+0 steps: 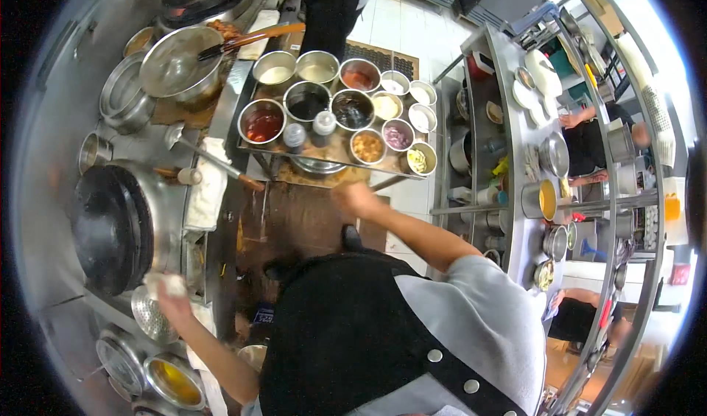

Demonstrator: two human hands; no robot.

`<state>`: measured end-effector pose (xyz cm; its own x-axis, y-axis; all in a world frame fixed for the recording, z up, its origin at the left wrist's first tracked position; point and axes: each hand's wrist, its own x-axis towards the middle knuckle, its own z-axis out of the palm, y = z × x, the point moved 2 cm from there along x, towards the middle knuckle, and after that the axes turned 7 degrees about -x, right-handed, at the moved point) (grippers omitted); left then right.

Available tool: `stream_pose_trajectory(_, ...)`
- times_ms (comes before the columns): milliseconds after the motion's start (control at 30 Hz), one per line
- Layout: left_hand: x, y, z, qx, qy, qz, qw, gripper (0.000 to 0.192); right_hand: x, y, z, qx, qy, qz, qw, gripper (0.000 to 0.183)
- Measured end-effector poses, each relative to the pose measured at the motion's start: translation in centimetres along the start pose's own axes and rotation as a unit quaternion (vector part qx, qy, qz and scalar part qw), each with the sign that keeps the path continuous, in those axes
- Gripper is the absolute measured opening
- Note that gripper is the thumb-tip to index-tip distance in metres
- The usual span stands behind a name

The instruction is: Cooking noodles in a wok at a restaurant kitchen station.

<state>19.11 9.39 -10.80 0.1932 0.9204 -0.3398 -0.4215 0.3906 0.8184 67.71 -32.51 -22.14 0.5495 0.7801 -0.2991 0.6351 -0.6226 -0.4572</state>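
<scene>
My left hand [175,305] grips a folded white cloth [170,284] beside the lower rim of a black wok [107,231]. Under that hand is a perforated metal strainer [148,319]. My right hand [353,199] hangs over the floor, just off the near edge of a metal cart [331,160]. Its fingers look curled, but blur and angle hide whether anything is inside. On the cart stand several steel pots, among them one of red sauce [262,126], one of dark sauce [352,109] and one of chopped purple onion [397,135]. Two squeeze bottles [323,124] stand among them.
A long-handled ladle [212,159] lies across a white cloth [207,195] at the stove edge. Beyond it is a large metal bowl [179,62]. A pot of yellow oil [175,382] sits lower left. One person [331,12] stands behind the cart; others work past the steel shelving [513,156].
</scene>
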Motion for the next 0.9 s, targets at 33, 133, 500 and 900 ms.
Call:
stream_pose_trajectory(33,-4.1,-2.7,-0.2,0.019,0.04,-0.024,0.999,0.032,-3.6,-0.9,-8.2,0.013,0.124,-0.017,0.992,0.016)
stream_pose_trajectory(133,-13.9,-12.1,0.4,0.047,0.051,-0.162,0.984,0.021,-0.8,11.3,-15.0,-0.079,0.128,0.117,0.982,0.014)
stream_pose_trajectory(500,-37.3,-27.0,-11.7,0.676,0.021,-0.17,0.717,0.025,7.6,21.5,-14.5,-0.128,0.042,0.106,0.985,0.026)
stream_pose_trajectory(900,-46.0,-32.5,-22.9,0.711,-0.108,-0.177,0.671,0.032,0.6,17.3,-16.1,-0.133,0.129,-0.01,0.983,0.028)
